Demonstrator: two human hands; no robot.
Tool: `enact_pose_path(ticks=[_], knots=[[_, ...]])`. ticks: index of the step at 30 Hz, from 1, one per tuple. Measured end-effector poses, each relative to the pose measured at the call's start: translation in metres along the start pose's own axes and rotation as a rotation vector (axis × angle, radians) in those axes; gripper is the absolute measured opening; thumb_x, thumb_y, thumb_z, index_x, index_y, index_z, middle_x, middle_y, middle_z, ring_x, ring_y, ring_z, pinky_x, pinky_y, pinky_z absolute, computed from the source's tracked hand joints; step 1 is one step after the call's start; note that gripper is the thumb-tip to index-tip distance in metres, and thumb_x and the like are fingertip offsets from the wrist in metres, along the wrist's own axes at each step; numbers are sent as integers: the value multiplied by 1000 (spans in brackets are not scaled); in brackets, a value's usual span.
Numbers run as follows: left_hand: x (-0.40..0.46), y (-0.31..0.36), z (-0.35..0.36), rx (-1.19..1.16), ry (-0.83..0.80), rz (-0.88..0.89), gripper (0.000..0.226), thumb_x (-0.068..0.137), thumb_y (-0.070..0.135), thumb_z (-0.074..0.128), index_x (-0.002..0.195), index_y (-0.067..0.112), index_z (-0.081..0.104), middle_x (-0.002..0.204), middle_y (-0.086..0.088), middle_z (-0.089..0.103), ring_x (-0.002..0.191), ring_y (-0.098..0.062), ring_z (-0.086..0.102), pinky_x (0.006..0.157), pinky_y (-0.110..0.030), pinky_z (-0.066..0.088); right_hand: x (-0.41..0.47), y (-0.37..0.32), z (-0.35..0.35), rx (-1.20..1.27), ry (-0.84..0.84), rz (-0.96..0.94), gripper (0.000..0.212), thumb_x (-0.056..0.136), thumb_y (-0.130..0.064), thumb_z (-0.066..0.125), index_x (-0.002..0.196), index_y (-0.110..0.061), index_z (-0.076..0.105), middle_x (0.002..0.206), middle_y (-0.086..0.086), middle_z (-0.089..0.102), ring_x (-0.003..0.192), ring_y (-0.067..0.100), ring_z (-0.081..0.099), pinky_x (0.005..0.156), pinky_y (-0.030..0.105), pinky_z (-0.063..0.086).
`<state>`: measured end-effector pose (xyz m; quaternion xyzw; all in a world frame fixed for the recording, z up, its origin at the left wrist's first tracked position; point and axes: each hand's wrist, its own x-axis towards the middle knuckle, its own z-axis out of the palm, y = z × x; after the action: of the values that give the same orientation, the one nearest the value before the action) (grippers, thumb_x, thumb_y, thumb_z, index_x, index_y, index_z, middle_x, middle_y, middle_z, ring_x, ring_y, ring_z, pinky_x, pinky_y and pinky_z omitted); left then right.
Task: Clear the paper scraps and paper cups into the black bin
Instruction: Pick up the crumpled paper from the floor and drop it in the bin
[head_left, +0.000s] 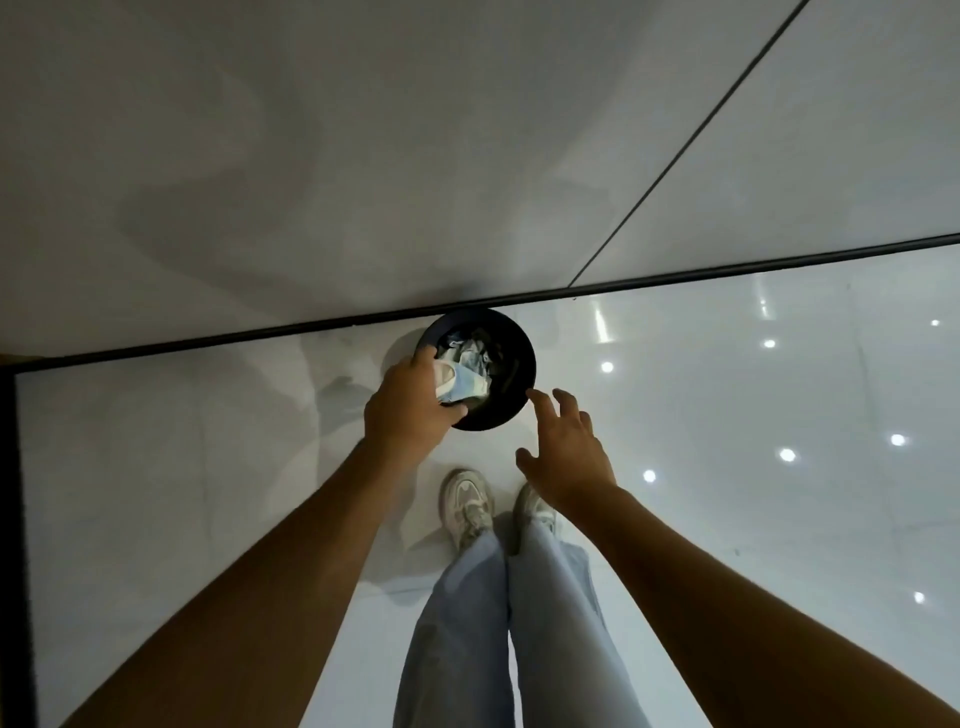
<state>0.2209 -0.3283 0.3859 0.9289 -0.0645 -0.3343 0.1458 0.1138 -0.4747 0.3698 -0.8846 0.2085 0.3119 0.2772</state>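
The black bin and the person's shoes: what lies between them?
In the head view, only bare glossy floor separates the black bin from the shoes.

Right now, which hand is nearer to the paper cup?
Left. The left hand grips the paper cup over the black bin; the right hand is open beside the bin's rim, apart from the cup.

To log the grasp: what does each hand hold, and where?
Left hand grips a paper cup round its side, over the black bin. Right hand holds nothing.
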Motion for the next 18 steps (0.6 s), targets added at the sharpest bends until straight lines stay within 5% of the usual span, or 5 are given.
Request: enact_pose_path(ticks=[3,8,18], knots=[[17,9,9,139,-128,-27,87,72,43,78,141,16,32,134,-10,48,124,-32,42,96,-46,44,-2,7,-6,39,-3,15,70,92,-28,59,150,-23,19,157,8,18,138,31,31,104,43,41],[-20,24,23,203,-61,169,60,89,40,60,140,14,41,136,-8,50,127,-25,42,101,-35,41,-28,12,-15,32,-8,112,63,91,-25,55,147,-21,25,149,8,31,129,30,38,100,40,40],[-138,105,-11,454,-176,504,52,99,43,37,145,22,30,150,1,34,140,-17,25,116,-32,19,-166,17,-71,154,56,308,55,93,-27,52,142,-22,29,146,6,34,128,28,39,102,38,38]])
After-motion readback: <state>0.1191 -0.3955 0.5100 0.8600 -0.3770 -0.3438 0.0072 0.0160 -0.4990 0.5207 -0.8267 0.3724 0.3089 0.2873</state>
